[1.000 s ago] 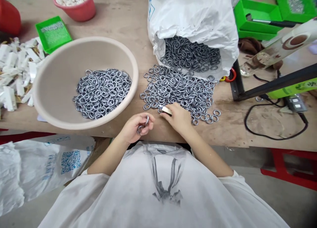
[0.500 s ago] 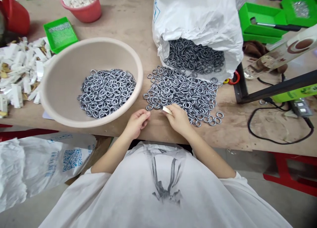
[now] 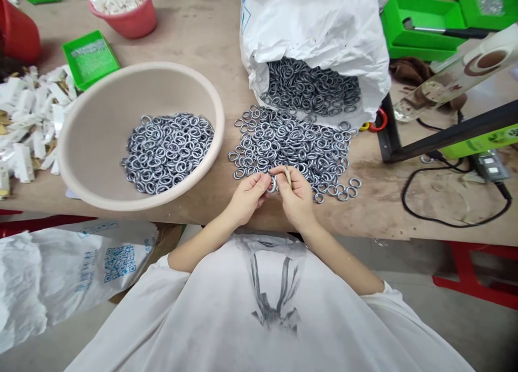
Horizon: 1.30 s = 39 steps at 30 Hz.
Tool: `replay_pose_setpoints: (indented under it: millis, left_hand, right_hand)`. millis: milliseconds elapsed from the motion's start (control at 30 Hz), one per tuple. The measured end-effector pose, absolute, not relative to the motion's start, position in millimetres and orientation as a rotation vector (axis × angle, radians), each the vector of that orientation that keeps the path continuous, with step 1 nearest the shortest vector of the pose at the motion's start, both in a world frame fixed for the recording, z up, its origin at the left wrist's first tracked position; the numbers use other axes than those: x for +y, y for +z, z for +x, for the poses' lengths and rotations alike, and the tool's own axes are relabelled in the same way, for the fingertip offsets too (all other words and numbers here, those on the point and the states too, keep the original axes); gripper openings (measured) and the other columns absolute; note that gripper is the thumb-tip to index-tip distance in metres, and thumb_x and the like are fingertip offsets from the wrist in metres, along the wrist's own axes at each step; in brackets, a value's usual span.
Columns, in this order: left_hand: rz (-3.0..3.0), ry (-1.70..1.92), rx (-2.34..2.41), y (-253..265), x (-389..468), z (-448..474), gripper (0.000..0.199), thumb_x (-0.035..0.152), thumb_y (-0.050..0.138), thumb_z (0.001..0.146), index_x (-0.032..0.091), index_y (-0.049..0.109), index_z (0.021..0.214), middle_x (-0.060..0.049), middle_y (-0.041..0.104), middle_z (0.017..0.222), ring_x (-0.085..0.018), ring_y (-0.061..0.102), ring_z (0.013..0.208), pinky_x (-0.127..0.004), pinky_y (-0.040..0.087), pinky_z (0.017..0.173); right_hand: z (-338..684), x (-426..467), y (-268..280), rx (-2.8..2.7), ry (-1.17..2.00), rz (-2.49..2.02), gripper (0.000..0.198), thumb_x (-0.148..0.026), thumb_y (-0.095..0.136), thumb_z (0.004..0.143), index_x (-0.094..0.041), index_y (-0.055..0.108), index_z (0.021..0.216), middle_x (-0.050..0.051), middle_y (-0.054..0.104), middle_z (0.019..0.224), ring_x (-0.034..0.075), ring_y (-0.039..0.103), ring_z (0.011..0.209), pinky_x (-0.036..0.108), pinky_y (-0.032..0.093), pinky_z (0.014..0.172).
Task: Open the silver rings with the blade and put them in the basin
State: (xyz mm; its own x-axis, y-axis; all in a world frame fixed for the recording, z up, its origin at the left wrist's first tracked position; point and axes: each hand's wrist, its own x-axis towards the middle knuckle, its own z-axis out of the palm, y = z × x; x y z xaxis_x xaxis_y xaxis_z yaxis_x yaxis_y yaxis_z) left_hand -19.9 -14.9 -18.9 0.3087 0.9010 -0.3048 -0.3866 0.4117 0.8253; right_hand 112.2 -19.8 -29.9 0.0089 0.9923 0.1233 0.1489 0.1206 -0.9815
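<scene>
Over the front of the table my two hands are brought together. My left hand pinches a grey ring between thumb and fingertips. Curled beside it, my right hand grips a small pale-handled tool; its working end is hidden by the fingers. Just behind the hands spreads a heap of loose grey rings, spilling from a white sack. To the left stands a large beige basin holding many more rings.
White plastic pieces pile up at far left, near a green tray and a pink tub. On the right are a black metal frame, a black cable, scissors and green bins.
My left hand has moved right to meet my right hand, and a ring now shows in its fingers. The tool has turned more upright in my right hand. The view has shifted slightly.
</scene>
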Motion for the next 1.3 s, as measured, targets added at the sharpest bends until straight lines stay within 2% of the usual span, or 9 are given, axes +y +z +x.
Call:
replay_pose_setpoints:
  millis: [133,267,367,467,600,767,1100,1233,1300]
  left_hand:
    - [0.699,0.946,0.905,-19.1,-15.5,-17.4,0.05,0.061,0.078,0.07,0.017,0.059,0.081,0.005,0.045,0.064,-0.005,0.038,0.052,-0.017,0.023,0.042]
    - [0.712,0.854,0.91,-17.9,-15.8,-16.7,0.055,0.069,0.072,0.07,0.017,0.054,0.075,0.005,0.043,0.06,-0.006,0.035,0.05,-0.019,0.019,0.041]
    - [0.764,0.866,0.854,-16.4,-15.2,-21.0,0.053,0.066,0.072,0.074,0.017,0.051,0.071,0.004,0.043,0.06,-0.006,0.031,0.048,-0.02,0.017,0.041]
    - [0.847,0.914,0.828,-16.1,-13.7,-26.8,0.053,0.065,0.067,0.079,0.017,0.049,0.066,0.003,0.043,0.06,-0.006,0.03,0.049,-0.021,0.017,0.043]
    - [0.866,0.968,0.878,-17.5,-11.8,-30.4,0.056,0.068,0.066,0.078,0.017,0.049,0.065,0.003,0.041,0.059,-0.007,0.032,0.052,-0.021,0.023,0.046]
    - [0.81,0.961,0.865,-16.5,-12.7,-28.4,0.057,0.069,0.072,0.071,0.017,0.048,0.065,0.005,0.037,0.06,-0.007,0.03,0.052,-0.021,0.027,0.048]
    - [0.796,0.95,0.829,-17.8,-14.1,-29.7,0.054,0.064,0.071,0.076,0.018,0.046,0.067,0.006,0.036,0.056,-0.005,0.026,0.048,-0.02,0.022,0.045]
    - [0.881,0.854,0.756,-18.8,-18.9,-33.1,0.055,0.066,0.067,0.079,0.016,0.05,0.064,0.004,0.041,0.055,-0.006,0.03,0.047,-0.02,0.02,0.043]
    - [0.915,0.81,0.718,-18.7,-21.5,-36.4,0.055,0.065,0.065,0.081,0.015,0.05,0.061,0.003,0.044,0.055,-0.006,0.034,0.047,-0.019,0.022,0.042]
  right_hand:
    - [116.0,-20.1,-24.1,-1.54,0.903,-1.162,0.037,-0.057,0.055,0.092,-0.023,0.069,0.099,0.006,0.065,0.091,0.022,0.059,0.088,0.037,0.049,0.082]
    - [114.2,-15.6,-24.2,-1.532,0.829,-1.193,0.04,-0.062,0.059,0.088,-0.024,0.07,0.093,0.006,0.064,0.088,0.022,0.059,0.087,0.037,0.048,0.082]
    - [117.1,-10.9,-27.2,-1.416,0.991,-1.19,0.042,-0.063,0.059,0.087,-0.023,0.068,0.091,0.003,0.062,0.082,0.019,0.058,0.077,0.033,0.048,0.073]
    - [125.9,-12.1,-25.1,-1.395,1.088,-1.181,0.048,-0.066,0.047,0.093,-0.022,0.064,0.087,0.001,0.058,0.072,0.015,0.052,0.062,0.029,0.042,0.061]
    - [135.2,-23.7,-13.7,-1.767,0.839,-1.178,0.046,-0.061,0.048,0.095,-0.021,0.059,0.074,0.001,0.055,0.065,0.014,0.049,0.061,0.029,0.037,0.059]
    - [135.4,-29.5,-7.7,-1.949,0.638,-1.151,0.042,-0.052,0.049,0.098,-0.021,0.057,0.071,0.0,0.051,0.062,0.013,0.046,0.059,0.029,0.033,0.057]
    - [131.9,-28.4,-15.2,-1.95,0.62,-1.114,0.041,-0.048,0.052,0.097,-0.02,0.057,0.069,-0.001,0.052,0.061,0.012,0.046,0.057,0.026,0.032,0.056]
    - [137.6,-13.3,-29.2,-1.684,0.759,-1.33,0.046,-0.055,0.045,0.098,-0.02,0.058,0.071,-0.001,0.054,0.061,0.013,0.048,0.057,0.026,0.035,0.057]
    - [148.1,-3.2,-32.4,-1.584,0.707,-1.519,0.048,-0.058,0.043,0.098,-0.02,0.06,0.073,-0.001,0.052,0.059,0.014,0.046,0.057,0.027,0.032,0.055]
